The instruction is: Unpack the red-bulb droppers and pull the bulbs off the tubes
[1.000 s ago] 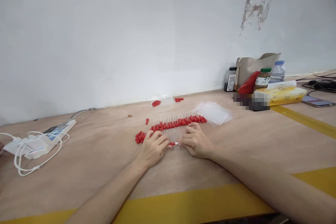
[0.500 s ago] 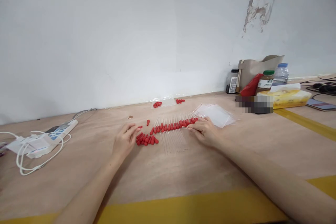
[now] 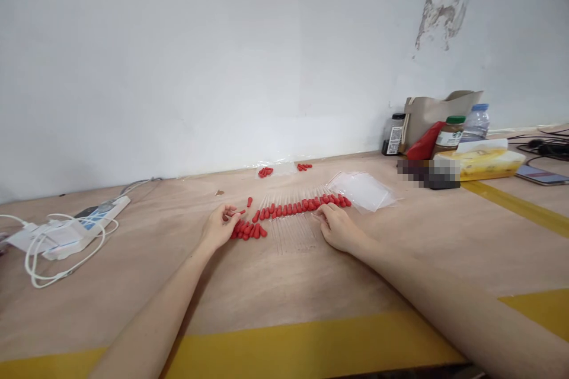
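A row of clear glass droppers with red rubber bulbs (image 3: 297,208) lies across the middle of the wooden table (image 3: 275,284). Bare clear tubes (image 3: 293,231) lie just in front of the row. A small heap of loose red bulbs (image 3: 248,230) sits at the row's left end. My left hand (image 3: 220,225) rests beside that heap, its fingertips pinched on one red bulb (image 3: 240,212). My right hand (image 3: 336,226) lies at the right end of the tubes, fingers curled and pinched on a thin clear tube.
Clear plastic bags (image 3: 364,190) lie right of the row, more red bulbs (image 3: 265,172) near the wall. A power strip with white cables (image 3: 62,237) is far left. Jars, a bottle, a paper bag (image 3: 438,112), a tissue pack (image 3: 484,163) and a phone (image 3: 541,174) stand far right.
My hands have parted from the middle of the tubes. The left went to the loose bulbs and pinched one; the right moved toward the row's right end, then drew back a little.
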`<state>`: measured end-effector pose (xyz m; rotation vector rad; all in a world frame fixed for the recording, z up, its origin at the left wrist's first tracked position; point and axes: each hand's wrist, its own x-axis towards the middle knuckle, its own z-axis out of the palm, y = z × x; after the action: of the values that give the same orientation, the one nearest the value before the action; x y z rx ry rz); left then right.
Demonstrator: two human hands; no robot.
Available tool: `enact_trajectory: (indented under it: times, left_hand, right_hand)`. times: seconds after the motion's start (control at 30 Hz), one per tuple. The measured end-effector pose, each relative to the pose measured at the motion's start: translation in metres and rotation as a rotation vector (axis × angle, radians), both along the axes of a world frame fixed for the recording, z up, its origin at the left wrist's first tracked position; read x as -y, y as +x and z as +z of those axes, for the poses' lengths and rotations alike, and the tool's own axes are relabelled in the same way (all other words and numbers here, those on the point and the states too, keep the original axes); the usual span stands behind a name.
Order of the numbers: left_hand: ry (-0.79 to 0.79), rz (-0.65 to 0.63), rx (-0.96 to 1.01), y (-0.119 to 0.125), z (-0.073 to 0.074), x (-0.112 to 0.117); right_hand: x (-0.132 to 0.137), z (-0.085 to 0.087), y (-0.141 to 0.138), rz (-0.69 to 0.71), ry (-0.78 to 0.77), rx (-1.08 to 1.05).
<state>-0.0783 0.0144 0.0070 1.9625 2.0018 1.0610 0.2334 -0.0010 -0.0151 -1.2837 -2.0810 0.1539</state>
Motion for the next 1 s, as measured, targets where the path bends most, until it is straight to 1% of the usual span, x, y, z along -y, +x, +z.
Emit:
enact_trajectory:
  times: [0.1, 0.2, 0.27, 0.4, 0.5, 0.6, 0.7, 0.77, 0.87, 0.93, 1.0]
  left_hand:
    - [-0.013, -0.003, 0.009, -0.004, -0.003, -0.003]
    - [-0.058, -0.025, 0.077, -0.006, -0.006, -0.003]
    - [-0.051, -0.008, 0.107, -0.004, -0.007, -0.001]
    - [-0.005, 0.032, 0.079, 0.000, -0.006, 0.003]
    - [-0.012, 0.024, 0.045, 0.001, -0.002, 0.006]
    - [0.007, 0.020, -0.055, 0.002, 0.005, 0.010]
    - [-0.012, 0.042, -0.214, 0.008, 0.019, 0.011]
    - [-0.104, 0.068, -0.288, 0.016, 0.029, 0.008]
    - [-0.287, 0.087, -0.319, 0.031, 0.039, -0.002]
    - [-0.350, 0.088, -0.320, 0.039, 0.043, -0.011]
    - [-0.372, 0.093, -0.324, 0.044, 0.043, -0.021]
  right_hand:
    - [0.001, -0.002, -0.005, 0.025, -0.010, -0.016]
    - [0.006, -0.001, -0.009, 0.043, -0.034, -0.038]
    - [0.008, 0.000, -0.012, 0.040, -0.046, -0.052]
    - [0.011, 0.004, -0.016, 0.028, -0.078, -0.084]
    - [0.011, 0.007, -0.015, 0.008, -0.167, -0.154]
    - [0.008, 0.006, -0.013, -0.009, -0.266, -0.263]
    - [0.006, 0.005, -0.011, -0.002, -0.344, -0.347]
    - [0.006, 0.005, -0.011, 0.004, -0.420, -0.418]
    - [0.007, 0.006, -0.013, 0.018, -0.526, -0.536]
    - [0.007, 0.006, -0.014, 0.038, -0.564, -0.588]
    - [0.005, 0.005, -0.014, 0.058, -0.587, -0.619]
